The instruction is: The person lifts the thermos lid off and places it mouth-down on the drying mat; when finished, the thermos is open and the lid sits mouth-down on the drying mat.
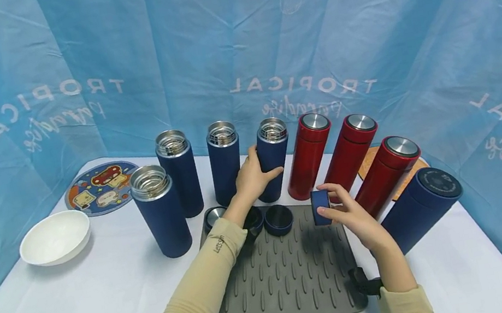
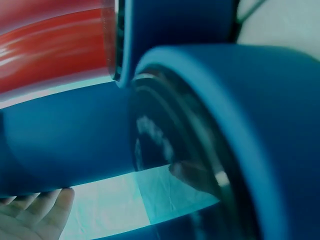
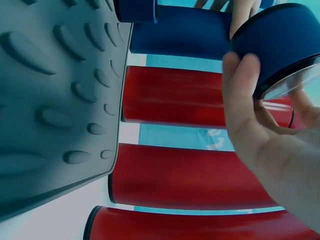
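My left hand [image 1: 253,177] grips an uncapped navy vacuum flask [image 1: 272,147] by its side, the thumb lying across its front. The flask stands upright, with its bare steel mouth on top. In the left wrist view, fingers [image 2: 50,212] lie along its wall. My right hand [image 1: 352,214] pinches a blue flask lid [image 1: 321,207] between thumb and fingers, raised over the grey mat [image 1: 296,276] and turned on its side. The right wrist view shows this lid [image 3: 285,42] up close. Several more lids, such as a black-topped one [image 1: 279,220], sit at the mat's back edge.
Three uncapped navy flasks [image 1: 161,216] stand to the left. On the right are three capped red flasks [image 1: 309,158] and a capped navy flask [image 1: 415,212]. A white bowl [image 1: 55,239] and a round cartoon placemat [image 1: 102,189] lie at far left. A blue curtain [image 1: 193,50] hangs behind.
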Demonstrator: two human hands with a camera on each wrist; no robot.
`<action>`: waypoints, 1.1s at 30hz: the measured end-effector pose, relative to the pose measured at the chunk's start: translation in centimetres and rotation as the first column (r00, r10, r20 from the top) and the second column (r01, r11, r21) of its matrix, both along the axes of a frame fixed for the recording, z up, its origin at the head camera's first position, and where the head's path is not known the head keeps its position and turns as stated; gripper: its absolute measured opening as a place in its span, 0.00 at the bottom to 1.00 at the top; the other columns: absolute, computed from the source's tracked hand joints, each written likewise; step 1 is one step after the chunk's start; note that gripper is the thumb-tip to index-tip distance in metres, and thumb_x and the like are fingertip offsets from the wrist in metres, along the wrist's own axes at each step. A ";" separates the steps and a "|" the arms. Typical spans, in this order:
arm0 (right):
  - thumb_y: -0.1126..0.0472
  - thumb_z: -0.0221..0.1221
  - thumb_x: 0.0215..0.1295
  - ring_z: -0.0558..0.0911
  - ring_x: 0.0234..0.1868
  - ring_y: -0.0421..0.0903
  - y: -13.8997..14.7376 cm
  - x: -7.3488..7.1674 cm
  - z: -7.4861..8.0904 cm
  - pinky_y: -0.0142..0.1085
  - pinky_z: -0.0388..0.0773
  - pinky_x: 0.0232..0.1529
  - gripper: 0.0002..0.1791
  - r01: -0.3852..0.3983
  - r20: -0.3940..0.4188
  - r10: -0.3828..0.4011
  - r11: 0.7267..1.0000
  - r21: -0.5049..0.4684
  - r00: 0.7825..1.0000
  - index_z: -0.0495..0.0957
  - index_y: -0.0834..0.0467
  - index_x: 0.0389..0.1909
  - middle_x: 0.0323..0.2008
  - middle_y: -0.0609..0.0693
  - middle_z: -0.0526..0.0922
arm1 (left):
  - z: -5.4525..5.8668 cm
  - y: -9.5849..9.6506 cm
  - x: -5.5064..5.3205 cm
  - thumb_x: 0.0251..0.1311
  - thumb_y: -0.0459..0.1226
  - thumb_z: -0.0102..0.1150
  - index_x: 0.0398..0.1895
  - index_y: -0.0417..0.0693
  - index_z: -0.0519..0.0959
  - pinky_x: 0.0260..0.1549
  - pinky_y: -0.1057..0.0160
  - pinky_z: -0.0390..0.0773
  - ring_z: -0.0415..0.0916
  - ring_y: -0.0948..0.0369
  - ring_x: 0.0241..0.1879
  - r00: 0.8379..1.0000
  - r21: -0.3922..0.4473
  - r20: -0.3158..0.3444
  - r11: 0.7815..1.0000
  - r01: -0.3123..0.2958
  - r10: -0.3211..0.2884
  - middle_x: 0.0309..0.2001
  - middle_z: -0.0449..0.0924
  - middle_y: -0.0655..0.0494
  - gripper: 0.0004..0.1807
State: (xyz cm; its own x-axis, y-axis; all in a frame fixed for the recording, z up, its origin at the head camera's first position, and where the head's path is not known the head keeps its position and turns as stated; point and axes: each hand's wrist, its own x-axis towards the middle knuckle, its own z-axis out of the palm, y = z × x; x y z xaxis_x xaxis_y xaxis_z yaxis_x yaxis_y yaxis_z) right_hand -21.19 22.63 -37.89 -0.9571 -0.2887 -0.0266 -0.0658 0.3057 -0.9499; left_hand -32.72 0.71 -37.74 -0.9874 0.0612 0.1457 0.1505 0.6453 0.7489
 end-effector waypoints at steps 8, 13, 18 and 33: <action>0.61 0.60 0.59 0.71 0.51 0.58 -0.8 -1.0 -1.0 0.48 0.74 0.49 0.30 -0.002 -0.047 0.007 0.993 0.116 0.999 0.61 0.55 0.61 0.52 0.61 0.66 | -0.1 -0.1 -0.1 0.50 0.53 0.65 0.71 0.46 0.48 0.50 0.47 0.72 0.71 0.46 0.55 1.000 -0.005 0.012 1.000 0.000 0.000 0.62 0.66 0.42 0.51; 0.59 0.64 0.53 0.72 0.49 0.56 -1.6 -1.9 -1.9 0.48 0.76 0.44 0.32 0.053 -0.107 -0.016 0.935 0.350 0.994 0.65 0.52 0.60 0.50 0.59 0.68 | -0.3 -0.2 -0.1 0.50 0.54 0.64 0.71 0.46 0.48 0.50 0.47 0.72 0.71 0.46 0.55 1.000 -0.007 0.010 1.000 -0.002 0.002 0.62 0.66 0.42 0.51; 0.59 0.69 0.46 0.75 0.46 0.53 -2.3 -2.6 -2.7 0.48 0.77 0.42 0.36 0.099 -0.149 -0.024 0.847 0.522 0.988 0.67 0.55 0.60 0.49 0.58 0.71 | -0.3 -0.2 0.0 0.50 0.53 0.64 0.71 0.45 0.48 0.50 0.47 0.72 0.71 0.46 0.55 1.000 -0.011 0.006 1.000 0.002 -0.002 0.62 0.66 0.42 0.51; 0.62 0.72 0.41 0.74 0.39 0.51 -3.3 -3.8 -3.6 0.44 0.77 0.36 0.36 0.075 -0.119 0.002 0.766 0.639 0.993 0.72 0.55 0.57 0.44 0.57 0.73 | 0.7 -1.3 1.9 0.52 0.48 0.65 0.72 0.44 0.45 0.57 0.48 0.66 0.62 0.47 0.63 0.994 0.083 0.072 0.993 0.079 -0.085 0.66 0.58 0.41 0.51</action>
State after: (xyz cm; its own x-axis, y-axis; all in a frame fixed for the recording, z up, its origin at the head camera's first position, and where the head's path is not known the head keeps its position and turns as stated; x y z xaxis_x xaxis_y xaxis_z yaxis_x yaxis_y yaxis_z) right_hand -25.01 19.32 -41.45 -0.9744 -0.2056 -0.0910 -0.1298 0.8447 -0.5192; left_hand -30.86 -0.63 -37.03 -0.9879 0.1337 0.0790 0.1419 0.5706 0.8089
